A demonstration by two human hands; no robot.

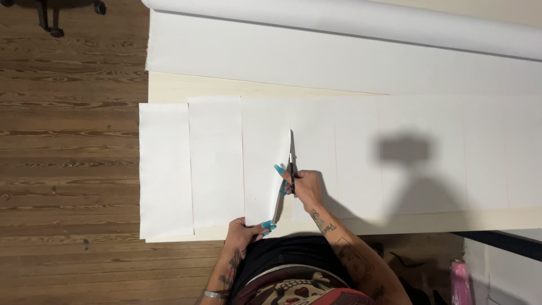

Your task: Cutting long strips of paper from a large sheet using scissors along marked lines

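Observation:
My right hand (305, 186) grips a pair of scissors (292, 164), blades pointing away from me, partway up a cut in a long white sheet of fabric or canvas (395, 152) lying across the table. My left hand (245, 231) pinches the near edge of the sheet just left of the cut, at the table's front edge. The cut runs from the near edge up to about the middle of the sheet. Two separate white rectangular pieces (165, 169) (216, 161) lie to the left of the cut.
A large white roll (339, 20) with its unrolled length lies along the back of the pale table (169, 87). Wooden floor (68, 141) is on the left, with a chair base (51, 14) at top left. A pink object (460, 279) sits at bottom right.

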